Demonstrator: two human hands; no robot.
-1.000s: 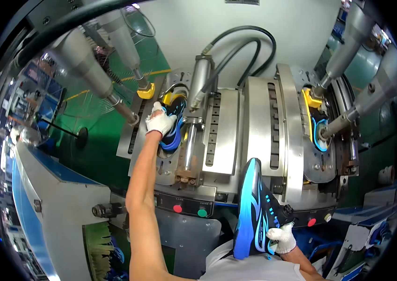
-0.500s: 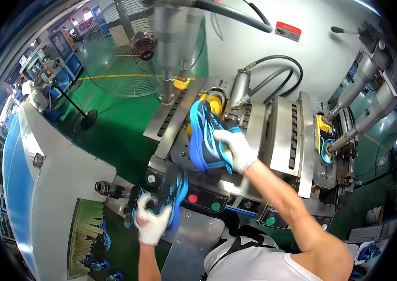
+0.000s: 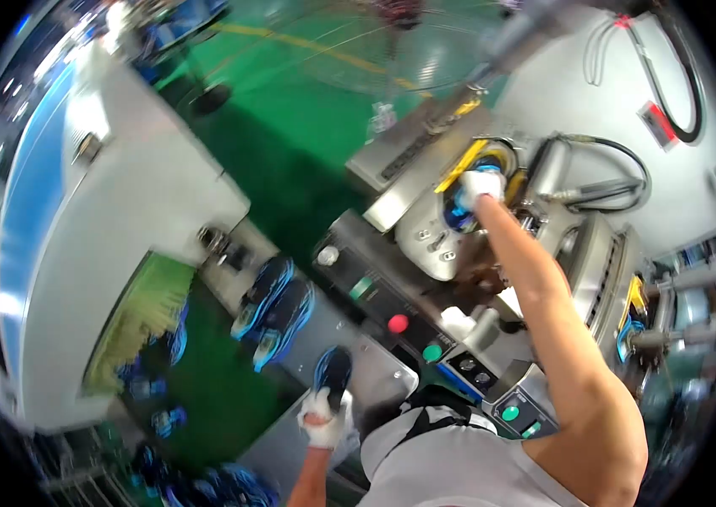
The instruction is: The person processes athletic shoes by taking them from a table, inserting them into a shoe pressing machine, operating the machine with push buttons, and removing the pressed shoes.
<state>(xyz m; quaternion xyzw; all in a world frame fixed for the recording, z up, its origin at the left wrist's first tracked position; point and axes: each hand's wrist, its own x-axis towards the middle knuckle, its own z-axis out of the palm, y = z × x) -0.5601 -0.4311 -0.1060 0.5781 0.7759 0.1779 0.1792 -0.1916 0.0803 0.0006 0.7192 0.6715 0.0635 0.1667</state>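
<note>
My left hand [image 3: 324,421], in a white glove, is closed around one end of a dark blue shoe [image 3: 334,368] at the near side of the metal table. My right hand [image 3: 483,184], gloved too, grips a black and blue shoe [image 3: 461,211] that sits in the left station of the press [image 3: 426,241], beside a yellow bar [image 3: 461,166]. That hand is blurred and covers much of the shoe. A pair of black and blue shoes, one shoe [image 3: 263,291] against the other shoe [image 3: 286,319], rests on the table further left.
A control panel with a red button [image 3: 398,323] and a green button [image 3: 432,353] runs along the press front. At left stands a large white machine [image 3: 121,186] with a bristle-curtained opening [image 3: 142,325]. More shoes [image 3: 223,486] lie low on the left.
The view has swung left and down. My right hand has brought its shoe into the press station. My left hand has left the pair on the table and now holds another shoe nearer my body.
</note>
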